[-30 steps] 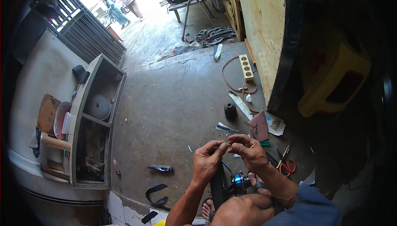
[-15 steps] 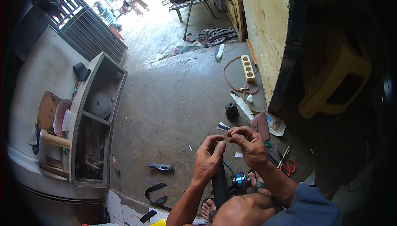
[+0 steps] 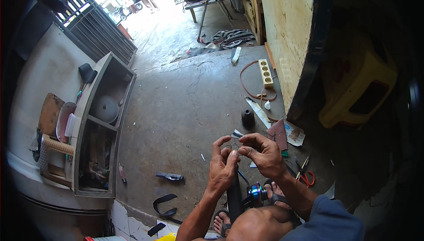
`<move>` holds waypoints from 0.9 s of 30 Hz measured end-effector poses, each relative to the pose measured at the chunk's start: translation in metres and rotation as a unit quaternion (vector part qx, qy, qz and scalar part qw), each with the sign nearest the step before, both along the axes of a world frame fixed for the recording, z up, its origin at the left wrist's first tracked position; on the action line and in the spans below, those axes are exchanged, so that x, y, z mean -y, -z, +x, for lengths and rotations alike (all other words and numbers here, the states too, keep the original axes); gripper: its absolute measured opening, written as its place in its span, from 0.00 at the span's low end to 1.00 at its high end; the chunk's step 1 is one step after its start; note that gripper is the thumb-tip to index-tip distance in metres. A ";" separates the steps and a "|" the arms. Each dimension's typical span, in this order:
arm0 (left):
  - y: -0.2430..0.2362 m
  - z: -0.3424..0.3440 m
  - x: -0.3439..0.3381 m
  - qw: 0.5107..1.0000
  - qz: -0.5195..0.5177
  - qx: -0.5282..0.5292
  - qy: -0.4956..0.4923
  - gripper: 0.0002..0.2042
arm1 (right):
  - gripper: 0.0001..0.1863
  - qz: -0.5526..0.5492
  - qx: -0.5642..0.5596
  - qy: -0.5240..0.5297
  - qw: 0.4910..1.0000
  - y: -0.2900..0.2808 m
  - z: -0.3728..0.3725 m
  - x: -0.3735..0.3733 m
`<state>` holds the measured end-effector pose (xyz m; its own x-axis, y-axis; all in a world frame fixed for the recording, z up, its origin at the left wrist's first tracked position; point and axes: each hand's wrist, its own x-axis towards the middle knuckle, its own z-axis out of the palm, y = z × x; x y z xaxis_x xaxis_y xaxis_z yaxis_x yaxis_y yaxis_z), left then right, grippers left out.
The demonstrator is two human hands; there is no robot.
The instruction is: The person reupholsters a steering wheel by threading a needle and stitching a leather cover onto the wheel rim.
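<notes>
My left hand and my right hand meet over the floor, fingertips almost touching. The left thumb presses against a bent finger while its index finger is raised. On the right, thumb and index finger are pinched together. Whatever lies between the fingertips is too fine to make out. Below them, between my feet, a black rod-like handle stands close to a shiny blue-purple fishing reel. Just beyond the fingertips lies a small black and white strip, with a black cone-shaped piece farther off.
To the right lie red-handled scissors, a reddish-brown sheet and a power strip with a looped cord. A black strap is at lower left. A glass-fronted cabinet stands left; a worn panel stands right.
My left index finger has lifted and straightened away from its thumb. My right fingertips have dropped slightly, closer to the left thumb. In the distance, people have shifted.
</notes>
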<state>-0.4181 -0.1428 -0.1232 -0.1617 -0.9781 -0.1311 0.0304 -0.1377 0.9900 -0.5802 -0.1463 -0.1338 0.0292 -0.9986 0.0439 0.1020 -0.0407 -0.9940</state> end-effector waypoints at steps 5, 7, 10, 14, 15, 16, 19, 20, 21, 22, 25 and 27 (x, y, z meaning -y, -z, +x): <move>0.002 -0.001 0.000 1.000 0.006 -0.012 -0.004 0.15 | 0.12 0.007 -0.010 0.000 1.000 0.001 -0.001 0.001; 0.003 0.001 0.000 1.000 0.010 -0.012 -0.004 0.14 | 0.13 0.007 -0.023 0.001 1.000 0.002 0.000 0.002; 0.003 0.001 0.000 1.000 0.017 -0.026 -0.004 0.11 | 0.13 0.006 -0.048 0.006 0.999 0.002 0.000 0.003; 0.007 0.000 0.000 0.998 0.024 -0.064 -0.005 0.09 | 0.11 -0.010 -0.079 0.009 0.997 -0.001 -0.002 0.005; 0.007 0.000 0.000 0.998 0.025 -0.064 -0.005 0.09 | 0.11 -0.010 -0.079 0.009 0.997 -0.002 -0.002 0.005; 0.007 0.000 0.000 0.998 0.021 -0.055 -0.005 0.08 | 0.11 -0.003 -0.067 0.007 0.998 -0.003 -0.001 0.005; 0.007 0.000 0.000 0.998 0.020 -0.052 -0.008 0.06 | 0.10 0.003 -0.057 0.005 0.998 -0.006 0.001 0.006; 0.006 0.000 0.000 0.998 0.022 -0.057 -0.010 0.06 | 0.10 -0.001 -0.059 0.004 0.998 -0.007 0.002 0.007; 0.005 0.000 0.000 0.998 0.022 -0.056 -0.010 0.06 | 0.10 0.000 -0.058 0.004 0.998 -0.008 0.003 0.008; 0.005 -0.001 0.000 0.998 0.021 -0.063 -0.012 0.06 | 0.10 -0.019 -0.074 0.008 0.997 -0.010 0.003 0.009; 0.006 -0.002 0.000 0.997 0.017 -0.069 -0.009 0.06 | 0.10 -0.052 -0.083 0.016 0.995 -0.010 0.005 0.010; 0.005 -0.002 0.000 0.998 0.014 -0.068 -0.005 0.06 | 0.10 -0.067 -0.074 0.018 0.995 -0.011 0.008 0.010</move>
<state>-0.4197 -0.1430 -0.1285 -0.1707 -0.9760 -0.1355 0.1648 -0.1638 0.9726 -0.5718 -0.1563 -0.1226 0.0090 -0.9846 0.1743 -0.0497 -0.1745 -0.9834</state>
